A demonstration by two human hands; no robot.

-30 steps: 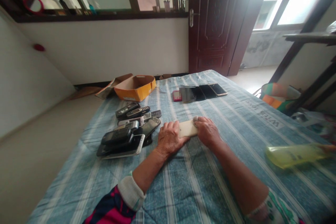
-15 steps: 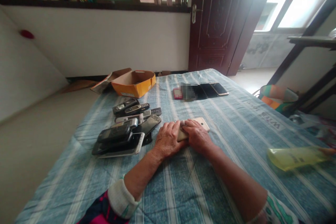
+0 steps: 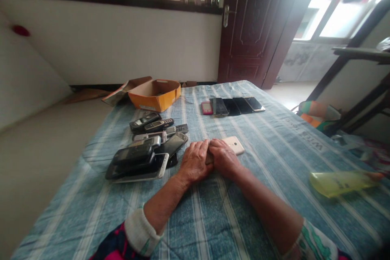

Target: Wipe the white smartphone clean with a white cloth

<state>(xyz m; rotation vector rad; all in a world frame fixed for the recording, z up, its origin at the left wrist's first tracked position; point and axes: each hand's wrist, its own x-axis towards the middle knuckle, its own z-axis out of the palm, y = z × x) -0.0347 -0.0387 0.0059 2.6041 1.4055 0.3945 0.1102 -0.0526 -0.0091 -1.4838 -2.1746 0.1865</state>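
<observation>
A gold smartphone [image 3: 237,146] lies back side up on the striped cloth, its camera end showing to the right. My left hand [image 3: 195,158] is closed around the phone's left end. Pressed on the phone's back, my right hand [image 3: 224,157] has its fingers together and bent, close against the left hand's fingers. Both hands cover much of the phone. To the left is a pile of old phones: a dark thick phone [image 3: 134,154] on top, a white-edged smartphone [image 3: 160,164] under it, a grey smartphone [image 3: 175,143] beside them and keypad phones [image 3: 158,124] behind.
An orange open cardboard box [image 3: 160,99] stands at the table's far left. Further right, several dark smartphones [image 3: 239,106] lie in a row with a pink-edged card-like item [image 3: 206,108]. A yellow translucent object [image 3: 338,183] lies on the cloth [image 3: 274,162] at right.
My right hand has slid slightly left along the phone, uncovering more of its camera end. My left hand stays at the phone's left end. The view has shifted a little.
</observation>
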